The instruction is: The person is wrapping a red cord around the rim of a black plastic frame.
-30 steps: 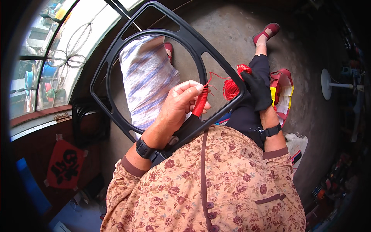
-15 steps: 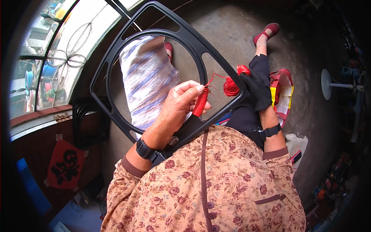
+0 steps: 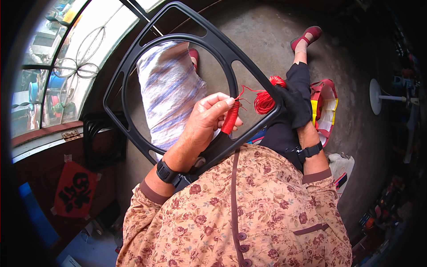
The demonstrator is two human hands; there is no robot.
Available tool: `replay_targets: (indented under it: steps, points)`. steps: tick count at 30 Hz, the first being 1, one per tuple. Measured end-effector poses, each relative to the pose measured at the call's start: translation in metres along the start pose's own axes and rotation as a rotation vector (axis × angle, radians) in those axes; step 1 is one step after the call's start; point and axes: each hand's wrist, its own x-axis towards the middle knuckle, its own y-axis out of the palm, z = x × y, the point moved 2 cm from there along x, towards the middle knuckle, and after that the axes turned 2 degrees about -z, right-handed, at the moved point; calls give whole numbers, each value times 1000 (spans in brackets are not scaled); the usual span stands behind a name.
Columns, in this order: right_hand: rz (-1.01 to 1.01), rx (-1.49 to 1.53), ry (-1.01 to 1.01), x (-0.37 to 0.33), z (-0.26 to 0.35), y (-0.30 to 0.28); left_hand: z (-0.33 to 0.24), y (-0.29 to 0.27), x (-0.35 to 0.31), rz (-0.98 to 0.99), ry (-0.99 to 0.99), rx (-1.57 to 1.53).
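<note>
One red-wrapped stretch (image 3: 231,117) seems done at four o'clock on our ring (image 3: 232,73) — the rest is bare; our left hand (image 3: 209,111) pinches it, our gloved right hand (image 3: 297,104) holds the cord bundle (image 3: 264,103).

1. Daylight enters through a large glass window with dark metal bars (image 3: 111,33), beyond the left edge of the grey concrete floor (image 3: 258,35); its panes glare nearly white.
2. The floor looks brightest toward its far edge, fading into deep shadow along its right edge.
3. Fisheye distortion curves the window; black vignetting closes in all corners.
4. The bare left hand (image 3: 209,111) looks sharp; the black-gloved right hand (image 3: 297,104) loses detail in darkness.
</note>
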Motion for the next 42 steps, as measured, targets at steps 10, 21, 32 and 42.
replay_targets:
  steps: [10,21,32,42]
  points:
    - [-41,-98,-15,0,-5,0,-1,2,1,-13,-11,14]
    - [-37,-112,75,2,0,6,-2,1,0,-3,-11,2]
    - [7,84,8,17,57,34,-3,6,-1,85,-51,80]
    - [310,415,44,-6,78,67,9,9,-1,154,-84,85]
